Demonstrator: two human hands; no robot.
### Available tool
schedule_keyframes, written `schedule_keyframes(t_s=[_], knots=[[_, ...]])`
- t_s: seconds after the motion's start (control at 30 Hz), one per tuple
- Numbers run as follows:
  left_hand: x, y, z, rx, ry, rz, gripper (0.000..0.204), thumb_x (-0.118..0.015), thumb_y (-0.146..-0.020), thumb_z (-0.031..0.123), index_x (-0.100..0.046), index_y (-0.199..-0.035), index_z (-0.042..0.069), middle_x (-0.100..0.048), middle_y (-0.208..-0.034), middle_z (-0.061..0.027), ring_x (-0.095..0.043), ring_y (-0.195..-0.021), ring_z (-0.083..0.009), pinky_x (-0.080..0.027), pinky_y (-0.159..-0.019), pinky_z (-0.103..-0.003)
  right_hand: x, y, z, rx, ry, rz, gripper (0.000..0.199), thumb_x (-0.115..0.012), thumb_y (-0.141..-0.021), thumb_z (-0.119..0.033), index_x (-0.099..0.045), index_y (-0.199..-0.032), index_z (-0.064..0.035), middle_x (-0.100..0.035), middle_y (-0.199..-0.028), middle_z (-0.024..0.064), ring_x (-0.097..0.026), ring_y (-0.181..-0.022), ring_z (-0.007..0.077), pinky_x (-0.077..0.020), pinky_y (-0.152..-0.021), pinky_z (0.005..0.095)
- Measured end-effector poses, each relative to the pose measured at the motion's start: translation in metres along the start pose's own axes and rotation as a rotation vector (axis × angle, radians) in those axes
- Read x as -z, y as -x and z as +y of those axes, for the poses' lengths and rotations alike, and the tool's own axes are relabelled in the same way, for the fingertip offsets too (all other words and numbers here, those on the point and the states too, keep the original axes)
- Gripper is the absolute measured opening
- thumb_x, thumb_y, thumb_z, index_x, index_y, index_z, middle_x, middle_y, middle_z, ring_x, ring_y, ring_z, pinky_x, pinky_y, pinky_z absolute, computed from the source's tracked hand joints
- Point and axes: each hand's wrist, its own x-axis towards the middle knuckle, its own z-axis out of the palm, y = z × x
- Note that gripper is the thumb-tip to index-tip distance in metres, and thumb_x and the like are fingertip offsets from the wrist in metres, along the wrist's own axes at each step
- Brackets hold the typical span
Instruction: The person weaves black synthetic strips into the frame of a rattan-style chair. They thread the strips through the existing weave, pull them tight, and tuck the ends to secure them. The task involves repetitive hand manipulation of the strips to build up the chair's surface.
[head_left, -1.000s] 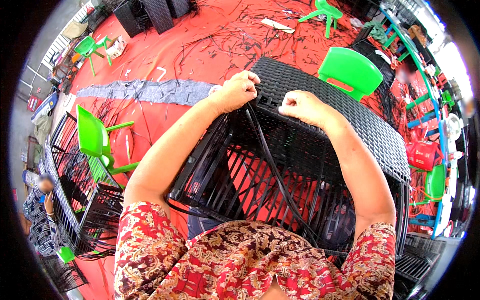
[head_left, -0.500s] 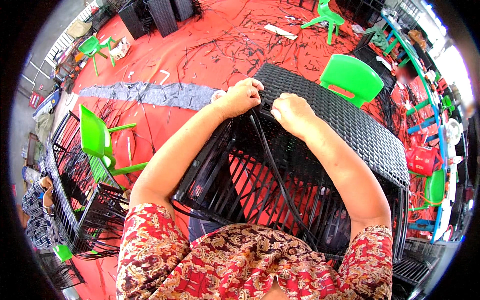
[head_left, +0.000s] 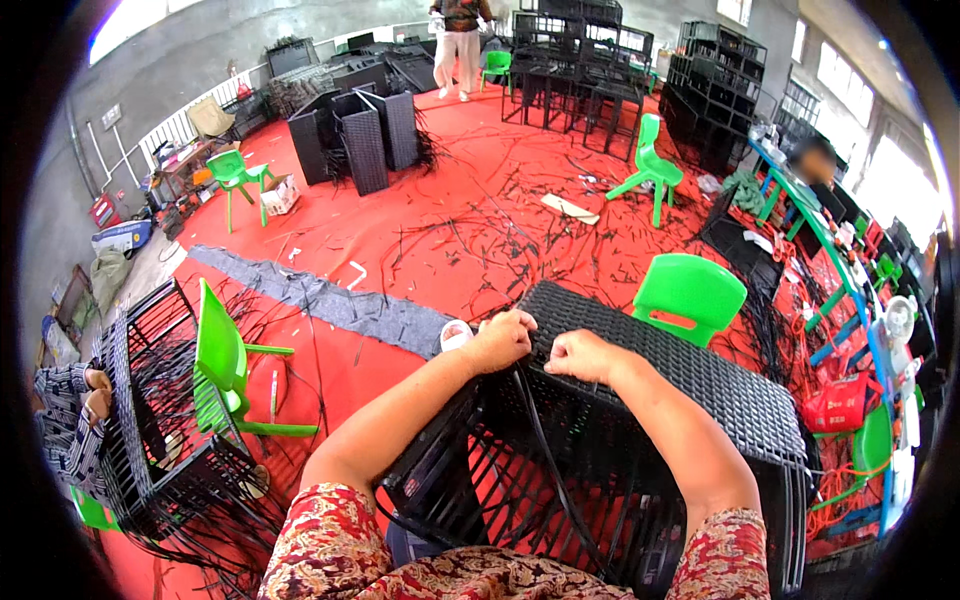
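A black woven furniture piece (head_left: 680, 380) lies before me, its slatted underside facing me. Both my hands are at the near left corner of the woven panel. My left hand (head_left: 503, 340) is closed in a pinch at the edge. Just to its right, my right hand (head_left: 583, 357) has its fingers curled together on the panel. What either hand pinches is hidden by the fingers. Long black strips (head_left: 545, 450) hang from the edge between the hands, down across the open frame. A white roll (head_left: 455, 335) sits just beyond my left wrist.
A green chair (head_left: 690, 295) stands behind the panel, another green chair (head_left: 220, 350) at left. Beside that one, a person's hands (head_left: 97, 395) rest near a black frame (head_left: 150, 420). Strip scraps litter the red floor (head_left: 400, 240). A cluttered bench (head_left: 835, 245) runs along the right.
The view has tilted up, bringing the far wall, stacked frames and a standing person into sight. Both hands stay closed at the same corner, with little change in their grip.
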Motion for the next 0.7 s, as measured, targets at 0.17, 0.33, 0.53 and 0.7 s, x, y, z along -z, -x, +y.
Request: schedule_keyframes(t_s=[0.17, 0.33, 0.53, 0.7], knots=[[0.01, 0.013, -0.004, 0.067, -0.01, -0.077, 0.014, -0.057, -0.073, 0.02, -0.066, -0.078, 0.01, -0.05, -0.115, 0.0004, -0.043, -0.11, -0.0239, -0.037, -0.085, -0.048, -0.035, -0.009, -0.008, 0.358, 0.617, 0.362, 0.013, -0.055, -0.073, -0.015, -0.058, -0.068, -0.0037, -0.059, -0.071, 0.0138, -0.058, -0.07, 0.0309, -0.0476, -0.065, 0.0415], [0.012, 0.01, 0.005, 0.063, -0.017, -0.094, 0.013, -0.057, -0.073, 0.02, -0.064, -0.077, 0.01, -0.049, -0.113, -0.0002, -0.043, -0.11, -0.0234, -0.035, -0.087, -0.047, -0.045, 0.011, -0.018, 0.27, 0.563, 0.588, 0.011, -0.051, -0.074, -0.011, -0.058, -0.07, -0.0046, -0.059, -0.079, 0.0121, -0.058, -0.079, 0.0306, -0.0456, -0.069, 0.0414], [0.004, 0.005, -0.016, -0.102, -0.025, 0.007, 0.013, -0.058, -0.071, 0.02, -0.062, -0.074, 0.007, -0.052, -0.105, -0.0023, -0.048, -0.103, -0.0219, -0.041, -0.081, -0.04, -0.038, -0.006, 0.009, 0.048, -0.398, 0.328, 0.014, -0.058, -0.074, -0.015, -0.062, -0.073, -0.0027, -0.06, -0.071, 0.0105, -0.059, -0.068, 0.0209, -0.0462, -0.064, 0.0335], [0.004, 0.007, -0.013, 0.044, 0.102, 0.033, 0.013, -0.061, -0.069, 0.017, -0.064, -0.076, 0.006, -0.055, -0.102, -0.0059, -0.052, -0.098, -0.0215, -0.043, -0.083, -0.03, -0.037, -0.012, 0.017, 0.048, -0.466, 0.23, 0.014, -0.058, -0.075, -0.015, -0.062, -0.073, -0.0023, -0.062, -0.07, 0.0062, -0.056, -0.066, 0.0137, -0.0457, -0.063, 0.0302]])
